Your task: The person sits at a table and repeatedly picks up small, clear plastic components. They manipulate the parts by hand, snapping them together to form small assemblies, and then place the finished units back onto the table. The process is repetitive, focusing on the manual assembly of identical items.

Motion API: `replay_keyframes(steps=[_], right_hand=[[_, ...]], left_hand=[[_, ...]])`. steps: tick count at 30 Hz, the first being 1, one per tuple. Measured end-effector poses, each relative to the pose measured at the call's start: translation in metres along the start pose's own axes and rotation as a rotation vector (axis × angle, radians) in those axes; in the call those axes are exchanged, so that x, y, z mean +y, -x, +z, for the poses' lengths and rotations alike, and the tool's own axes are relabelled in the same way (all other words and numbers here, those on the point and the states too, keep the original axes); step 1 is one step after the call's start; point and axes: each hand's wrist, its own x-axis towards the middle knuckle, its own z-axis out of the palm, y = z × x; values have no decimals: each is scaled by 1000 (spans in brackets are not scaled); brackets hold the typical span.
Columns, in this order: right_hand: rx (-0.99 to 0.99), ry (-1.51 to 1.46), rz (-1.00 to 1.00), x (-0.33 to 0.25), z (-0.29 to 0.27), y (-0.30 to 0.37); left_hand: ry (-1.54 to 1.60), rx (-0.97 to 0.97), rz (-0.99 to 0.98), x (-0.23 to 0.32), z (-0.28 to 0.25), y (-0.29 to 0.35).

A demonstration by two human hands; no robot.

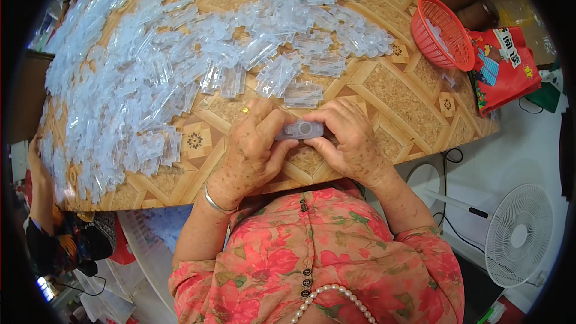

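Between my two hands is a small translucent plastic piece (298,130), oblong, with a round ring on its face. My left hand (255,138) pinches its left end between thumb and fingers. Its right end sits in the pinch of my right hand (348,138). Both hands are close to the table's near edge. Just beyond them lie several clear flat plastic pieces (302,94), part of a wide heap of similar pieces (150,72) spread over the patterned table (414,105).
A red plastic basket (441,33) with a few clear pieces stands at the far right, beside a red printed bag (510,69). On the right below the table is a white fan (519,234). Another person's arm (40,186) reaches the table's left edge. A white tub (141,240) with clear pieces sits below.
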Motion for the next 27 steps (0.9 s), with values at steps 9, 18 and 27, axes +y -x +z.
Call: replay_keyframes(steps=[9, 18, 27], right_hand=[[283, 238, 66, 50, -61, -27], [249, 473, 134, 117, -75, -45], [7, -267, 461, 59, -76, -10]], left_hand=[[26, 62, 2, 2, 4, -2], [30, 19, -58, 6, 0, -1], [34, 12, -73, 4, 3, 1]])
